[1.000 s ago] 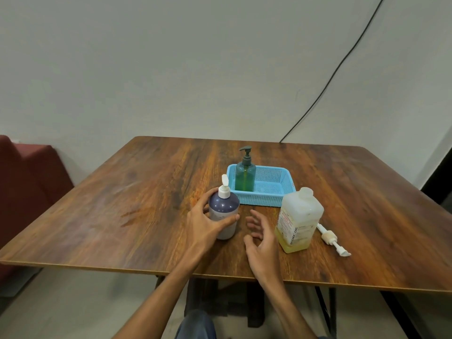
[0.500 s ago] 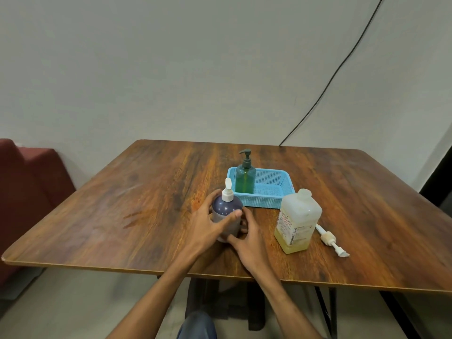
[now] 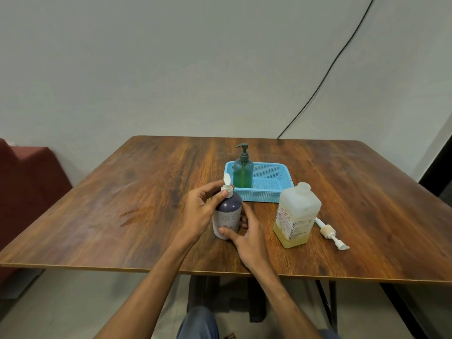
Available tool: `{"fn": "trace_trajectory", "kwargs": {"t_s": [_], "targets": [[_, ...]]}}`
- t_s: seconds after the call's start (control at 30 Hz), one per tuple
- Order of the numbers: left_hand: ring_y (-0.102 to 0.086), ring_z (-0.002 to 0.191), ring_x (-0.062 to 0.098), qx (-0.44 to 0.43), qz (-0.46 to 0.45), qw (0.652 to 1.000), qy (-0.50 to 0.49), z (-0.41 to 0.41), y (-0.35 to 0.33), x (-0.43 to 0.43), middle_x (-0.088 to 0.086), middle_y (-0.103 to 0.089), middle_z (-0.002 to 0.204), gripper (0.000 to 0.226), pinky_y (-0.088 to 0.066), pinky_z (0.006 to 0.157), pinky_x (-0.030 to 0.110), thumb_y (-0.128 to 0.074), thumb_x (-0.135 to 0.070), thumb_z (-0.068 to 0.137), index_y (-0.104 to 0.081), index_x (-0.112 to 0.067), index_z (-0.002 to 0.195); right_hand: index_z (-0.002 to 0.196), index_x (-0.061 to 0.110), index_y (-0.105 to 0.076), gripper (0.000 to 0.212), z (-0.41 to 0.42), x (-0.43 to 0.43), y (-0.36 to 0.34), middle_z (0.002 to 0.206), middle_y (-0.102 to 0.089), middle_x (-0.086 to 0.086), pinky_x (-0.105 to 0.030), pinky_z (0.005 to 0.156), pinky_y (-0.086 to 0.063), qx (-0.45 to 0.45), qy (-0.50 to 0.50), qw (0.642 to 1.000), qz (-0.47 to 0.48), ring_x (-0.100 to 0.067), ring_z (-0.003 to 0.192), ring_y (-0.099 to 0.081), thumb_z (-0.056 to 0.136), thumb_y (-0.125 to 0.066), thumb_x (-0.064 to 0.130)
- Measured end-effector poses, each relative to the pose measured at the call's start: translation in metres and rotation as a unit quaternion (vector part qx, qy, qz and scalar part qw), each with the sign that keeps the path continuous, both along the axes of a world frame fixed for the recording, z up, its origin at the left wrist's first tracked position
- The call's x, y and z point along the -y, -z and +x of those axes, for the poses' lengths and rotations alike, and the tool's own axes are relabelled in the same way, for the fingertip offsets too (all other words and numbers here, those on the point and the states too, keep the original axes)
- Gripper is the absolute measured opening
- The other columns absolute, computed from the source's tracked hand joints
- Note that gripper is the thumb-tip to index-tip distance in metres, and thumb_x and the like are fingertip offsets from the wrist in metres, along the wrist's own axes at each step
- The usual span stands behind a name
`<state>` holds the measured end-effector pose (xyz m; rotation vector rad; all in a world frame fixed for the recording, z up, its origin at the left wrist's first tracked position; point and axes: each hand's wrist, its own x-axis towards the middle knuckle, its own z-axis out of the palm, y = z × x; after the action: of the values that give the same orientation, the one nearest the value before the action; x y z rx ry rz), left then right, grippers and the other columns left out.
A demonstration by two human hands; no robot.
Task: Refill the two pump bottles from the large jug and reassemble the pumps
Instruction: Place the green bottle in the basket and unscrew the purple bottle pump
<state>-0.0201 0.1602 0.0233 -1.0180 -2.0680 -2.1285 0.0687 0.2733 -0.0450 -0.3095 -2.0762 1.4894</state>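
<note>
A dark purple pump bottle (image 3: 228, 214) with a white pump (image 3: 227, 185) stands on the wooden table (image 3: 122, 204), slightly tilted. My left hand (image 3: 199, 211) pinches the white pump collar with thumb and fingers. My right hand (image 3: 247, 231) grips the bottle's lower body. A green pump bottle (image 3: 242, 171) with a dark pump stands in the blue basket (image 3: 269, 184). The large translucent jug (image 3: 297, 217), with yellowish liquid low inside, stands to the right. A loose white pump (image 3: 329, 232) lies on the table beside the jug.
A black cable (image 3: 325, 74) runs down the wall to the table's far edge. A red seat (image 3: 27, 177) sits left of the table. Bare tabletop spreads left and far right of the bottles.
My right hand came in from beside the bottle and took hold of its lower body. My left hand slid up from the bottle's body to the pump collar.
</note>
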Motion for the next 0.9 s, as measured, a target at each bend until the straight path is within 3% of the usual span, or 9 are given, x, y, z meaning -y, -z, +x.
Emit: {"fn": "trace_trajectory", "kwargs": {"t_s": [0.17, 0.33, 0.43, 0.53, 0.6, 0.7, 0.8, 0.9], "targets": [[-0.075, 0.1, 0.018, 0.017, 0.051, 0.997, -0.051, 0.005, 0.0, -0.006, 0.005, -0.079, 0.103, 0.03, -0.06, 0.087, 0.029, -0.083, -0.004, 0.079, -0.077, -0.002, 0.107, 0.14, 0.038, -0.046, 0.076, 0.001, 0.001, 0.001, 0.131, -0.061, 0.016, -0.038, 0.096, -0.056, 0.001, 0.015, 1.0, 0.008, -0.005, 0.119, -0.059, 0.076, -0.087, 0.032], [-0.071, 0.098, 0.011, -0.008, 0.016, 0.996, -0.091, 0.006, -0.001, -0.012, -0.002, -0.076, 0.101, 0.033, -0.059, 0.085, 0.028, -0.09, -0.023, 0.072, -0.076, -0.013, 0.1, 0.14, 0.044, -0.043, 0.079, 0.002, 0.001, -0.001, 0.132, -0.058, 0.019, -0.032, 0.099, -0.054, 0.004, 0.025, 1.0, 0.005, 0.0, 0.122, -0.055, 0.075, -0.087, 0.029], [-0.066, 0.108, 0.009, -0.025, -0.059, 0.997, -0.048, 0.005, -0.001, -0.011, -0.005, -0.067, 0.115, 0.038, -0.057, 0.091, 0.027, -0.079, -0.034, 0.085, -0.064, -0.02, 0.117, 0.141, 0.041, -0.043, 0.079, 0.003, 0.002, 0.0, 0.133, -0.058, 0.018, -0.035, 0.099, -0.054, 0.005, 0.022, 1.0, 0.002, -0.002, 0.122, -0.056, 0.076, -0.086, 0.027], [-0.065, 0.117, 0.01, 0.001, -0.074, 0.996, 0.059, 0.006, -0.002, -0.005, -0.002, -0.067, 0.126, 0.034, -0.055, 0.097, 0.028, -0.056, -0.023, 0.103, -0.058, -0.014, 0.135, 0.141, 0.039, -0.044, 0.079, 0.004, 0.002, -0.001, 0.132, -0.059, 0.016, -0.034, 0.098, -0.055, 0.006, 0.023, 1.0, 0.003, -0.002, 0.12, -0.056, 0.075, -0.086, 0.029], [-0.066, 0.117, 0.012, -0.005, -0.059, 0.996, 0.072, 0.004, -0.003, -0.002, 0.003, -0.071, 0.125, 0.031, -0.054, 0.098, 0.028, -0.052, -0.015, 0.104, -0.062, -0.007, 0.133, 0.141, 0.038, -0.044, 0.08, 0.003, 0.002, -0.001, 0.133, -0.059, 0.016, -0.035, 0.098, -0.055, 0.005, 0.023, 1.0, 0.006, -0.003, 0.121, -0.057, 0.074, -0.087, 0.031], [-0.07, 0.107, 0.012, -0.011, -0.021, 0.999, 0.025, 0.002, -0.006, -0.003, 0.004, -0.075, 0.112, 0.027, -0.058, 0.093, 0.029, -0.068, -0.008, 0.094, -0.069, -0.002, 0.12, 0.141, 0.039, -0.044, 0.081, 0.002, 0.001, 0.001, 0.133, -0.059, 0.015, -0.038, 0.097, -0.055, 0.007, 0.023, 1.0, 0.005, -0.005, 0.121, -0.057, 0.073, -0.088, 0.032], [-0.071, 0.096, 0.008, -0.033, -0.004, 0.999, -0.042, 0.005, -0.006, -0.01, -0.007, -0.074, 0.099, 0.033, -0.059, 0.085, 0.025, -0.086, -0.02, 0.076, -0.07, -0.009, 0.103, 0.142, 0.04, -0.043, 0.082, 0.002, 0.001, 0.001, 0.133, -0.059, 0.015, -0.034, 0.098, -0.054, 0.009, 0.023, 1.0, 0.004, -0.003, 0.121, -0.057, 0.074, -0.087, 0.027], [-0.069, 0.098, 0.001, -0.012, -0.014, 1.0, -0.004, 0.013, -0.009, -0.015, -0.016, -0.072, 0.101, 0.044, -0.056, 0.083, 0.018, -0.084, -0.024, 0.077, -0.063, -0.01, 0.114, 0.145, 0.041, -0.041, 0.083, 0.004, 0.002, 0.0, 0.135, -0.057, 0.017, -0.021, 0.096, -0.052, 0.008, 0.02, 1.0, 0.002, -0.001, 0.122, -0.055, 0.076, -0.086, 0.025]]}}
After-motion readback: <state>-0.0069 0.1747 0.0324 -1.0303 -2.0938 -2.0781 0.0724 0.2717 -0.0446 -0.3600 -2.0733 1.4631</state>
